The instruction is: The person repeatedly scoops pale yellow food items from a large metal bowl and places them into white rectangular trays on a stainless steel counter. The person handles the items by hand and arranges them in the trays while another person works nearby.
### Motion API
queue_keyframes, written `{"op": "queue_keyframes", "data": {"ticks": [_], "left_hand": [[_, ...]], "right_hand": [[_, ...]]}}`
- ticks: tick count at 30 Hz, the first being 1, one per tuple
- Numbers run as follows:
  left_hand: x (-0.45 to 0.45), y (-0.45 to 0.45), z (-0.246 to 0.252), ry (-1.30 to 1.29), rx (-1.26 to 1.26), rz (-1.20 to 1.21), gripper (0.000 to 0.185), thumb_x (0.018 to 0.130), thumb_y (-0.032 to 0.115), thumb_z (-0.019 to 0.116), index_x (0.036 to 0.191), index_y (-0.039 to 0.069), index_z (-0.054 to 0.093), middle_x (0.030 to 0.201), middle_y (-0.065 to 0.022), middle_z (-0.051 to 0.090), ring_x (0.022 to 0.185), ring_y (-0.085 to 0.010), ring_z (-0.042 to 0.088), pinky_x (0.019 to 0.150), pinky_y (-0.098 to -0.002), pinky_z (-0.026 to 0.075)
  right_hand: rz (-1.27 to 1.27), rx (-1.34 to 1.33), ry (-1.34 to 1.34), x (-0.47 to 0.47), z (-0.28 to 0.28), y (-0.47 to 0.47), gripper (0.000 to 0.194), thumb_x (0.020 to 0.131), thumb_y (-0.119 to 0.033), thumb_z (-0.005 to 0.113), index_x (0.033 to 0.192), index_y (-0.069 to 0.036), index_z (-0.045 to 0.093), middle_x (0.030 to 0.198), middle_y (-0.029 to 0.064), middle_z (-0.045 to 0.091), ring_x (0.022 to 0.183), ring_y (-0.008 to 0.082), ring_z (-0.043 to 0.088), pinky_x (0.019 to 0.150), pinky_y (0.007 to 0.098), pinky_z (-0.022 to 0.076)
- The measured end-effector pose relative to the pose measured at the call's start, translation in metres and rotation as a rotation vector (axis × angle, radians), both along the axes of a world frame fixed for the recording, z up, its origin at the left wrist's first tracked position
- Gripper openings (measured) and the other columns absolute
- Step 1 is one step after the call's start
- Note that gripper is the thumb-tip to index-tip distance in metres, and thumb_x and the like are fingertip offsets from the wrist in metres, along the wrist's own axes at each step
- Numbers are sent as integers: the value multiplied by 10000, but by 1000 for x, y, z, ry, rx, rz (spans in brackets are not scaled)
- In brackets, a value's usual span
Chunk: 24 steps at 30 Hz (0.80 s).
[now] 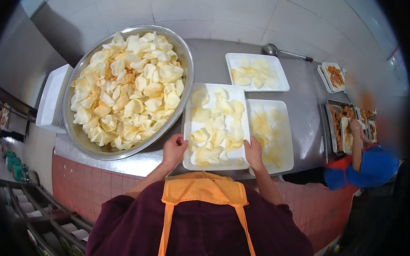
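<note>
Between my hands is a white rectangular tray (209, 165) with pale yellow crisps spread over it. My left hand (175, 150) grips its left edge near the front corner, and my right hand (253, 151) grips the right edge. Left of it stands a large round metal basin (190, 76) heaped with the same kind of pale crisps (131, 90). A second white tray of crisps (287, 159) lies on the right, partly under the edge of the one I hold. Behind them, a third white tray (284, 86) also bears crisps.
A metal ladle (271, 50) lies by the tiled wall. White trays (52, 97) are stacked left of the basin. On the right of the steel counter (304, 125) are trays of browned food (334, 77), where a co-worker in blue (371, 168) reaches over a tray.
</note>
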<state>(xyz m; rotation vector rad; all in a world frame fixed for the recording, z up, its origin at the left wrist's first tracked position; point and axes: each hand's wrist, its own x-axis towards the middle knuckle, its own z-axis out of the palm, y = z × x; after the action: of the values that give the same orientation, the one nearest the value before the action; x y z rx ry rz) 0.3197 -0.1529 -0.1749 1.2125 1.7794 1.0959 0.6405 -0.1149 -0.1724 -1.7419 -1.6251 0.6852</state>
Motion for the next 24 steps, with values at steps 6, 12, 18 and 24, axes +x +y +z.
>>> {"op": "queue_keyframes", "data": {"ticks": [6, 12, 18, 24], "left_hand": [[37, 14, 46, -126, 68, -175, 280, 852, 152, 719, 1078, -2, 657, 793, -27, 631, 693, -104, 576, 644, -256, 494], [53, 28, 42, -224, 93, -262, 276, 920, 169, 673, 1154, 24, 656, 894, -27, 647, 776, -84, 584, 662, -231, 491], [44, 19, 30, -243, -32, -238, 253, 949, 168, 632, 1137, -2, 649, 886, -26, 647, 759, -84, 589, 681, -229, 500], [35, 24, 14, -246, -38, -184, 236, 958, 157, 616, 1125, -7, 647, 890, -17, 642, 762, -87, 591, 692, -229, 501]], "right_hand": [[-113, -22, 515, 51, -11, 1, 109, 908, -84, 608, 913, 24, 594, 758, 54, 609, 674, 99, 534, 623, 282, 449], [-371, 20, 533, 128, 25, 7, 154, 902, -130, 611, 874, 21, 610, 732, -12, 557, 656, 66, 472, 598, 251, 409], [-603, 78, 339, 253, -1, 32, 178, 907, -147, 618, 916, 31, 621, 759, 41, 609, 662, 125, 535, 624, 299, 449], [-828, 173, 183, 334, -37, 67, 229, 855, -183, 655, 799, 30, 593, 700, 88, 592, 638, 171, 524, 623, 350, 448]]}}
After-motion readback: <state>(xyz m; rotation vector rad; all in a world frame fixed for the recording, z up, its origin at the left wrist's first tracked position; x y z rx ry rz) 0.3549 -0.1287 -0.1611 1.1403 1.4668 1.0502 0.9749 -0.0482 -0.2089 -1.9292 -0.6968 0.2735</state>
